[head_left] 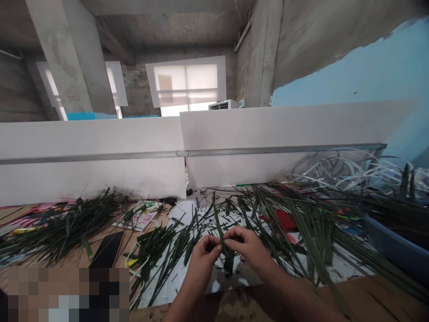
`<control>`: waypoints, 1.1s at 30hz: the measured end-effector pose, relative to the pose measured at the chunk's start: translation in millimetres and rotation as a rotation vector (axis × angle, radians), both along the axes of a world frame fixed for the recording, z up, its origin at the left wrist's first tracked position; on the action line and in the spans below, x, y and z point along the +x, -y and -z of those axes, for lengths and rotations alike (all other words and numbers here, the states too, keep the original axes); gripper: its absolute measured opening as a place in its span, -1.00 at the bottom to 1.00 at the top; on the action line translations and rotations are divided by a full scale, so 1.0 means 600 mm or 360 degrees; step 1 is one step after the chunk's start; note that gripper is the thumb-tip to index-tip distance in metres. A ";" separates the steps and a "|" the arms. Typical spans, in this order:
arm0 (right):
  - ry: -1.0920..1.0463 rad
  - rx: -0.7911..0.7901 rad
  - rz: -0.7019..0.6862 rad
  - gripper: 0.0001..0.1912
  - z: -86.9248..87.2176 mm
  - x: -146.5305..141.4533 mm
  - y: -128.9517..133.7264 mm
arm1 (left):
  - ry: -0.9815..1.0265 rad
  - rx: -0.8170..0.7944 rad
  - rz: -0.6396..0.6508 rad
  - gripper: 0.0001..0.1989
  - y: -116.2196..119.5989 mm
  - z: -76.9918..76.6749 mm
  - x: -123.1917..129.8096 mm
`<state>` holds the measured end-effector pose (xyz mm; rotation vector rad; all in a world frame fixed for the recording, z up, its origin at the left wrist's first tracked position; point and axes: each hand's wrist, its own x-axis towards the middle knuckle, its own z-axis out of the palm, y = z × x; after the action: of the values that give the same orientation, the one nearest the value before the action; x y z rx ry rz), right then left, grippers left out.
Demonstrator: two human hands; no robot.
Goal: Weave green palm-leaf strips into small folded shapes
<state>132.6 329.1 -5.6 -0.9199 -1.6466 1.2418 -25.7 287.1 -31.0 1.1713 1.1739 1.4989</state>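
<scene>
Low at centre, left hand (203, 252) and right hand (247, 246) pinch a leaf (217, 220) (narrow, green, tapering).

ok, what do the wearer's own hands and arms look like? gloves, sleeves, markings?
Left hand and right hand: both ungloved. Forearms bare as far as the frame shows; no sleeves, watch, cables or markings visible.

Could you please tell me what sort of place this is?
Probably a craft workshop: long green leaf strips lie across a worktable, with coiled white strips at the right and a bare concrete ceiling above.
</scene>
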 end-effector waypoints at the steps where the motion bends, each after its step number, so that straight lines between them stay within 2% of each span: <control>1: -0.0002 0.0010 0.0003 -0.81 0.001 0.000 -0.001 | -0.0022 -0.0008 -0.0006 -0.70 0.000 0.000 0.000; 10: 0.0102 0.0204 0.0080 -0.88 0.006 -0.002 0.001 | -0.0231 0.0007 -0.0096 -0.76 0.006 -0.011 0.003; 19: 0.0181 0.0224 0.0089 -0.90 0.003 0.001 0.001 | -0.0343 0.0019 -0.0133 -0.81 0.007 -0.008 0.006; 27: 0.0267 0.0377 0.0135 -0.93 0.011 -0.005 0.005 | -0.0769 0.0263 -0.0245 -0.89 0.021 -0.009 0.013; 33: 0.0197 0.0253 0.0201 -0.90 0.012 -0.008 0.007 | -0.0793 0.0322 -0.0165 -0.88 0.031 -0.021 0.023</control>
<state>127.6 324.8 -12.9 -1.0016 -1.7279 0.9713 -11.7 268.3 -18.2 1.7121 1.4497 1.4716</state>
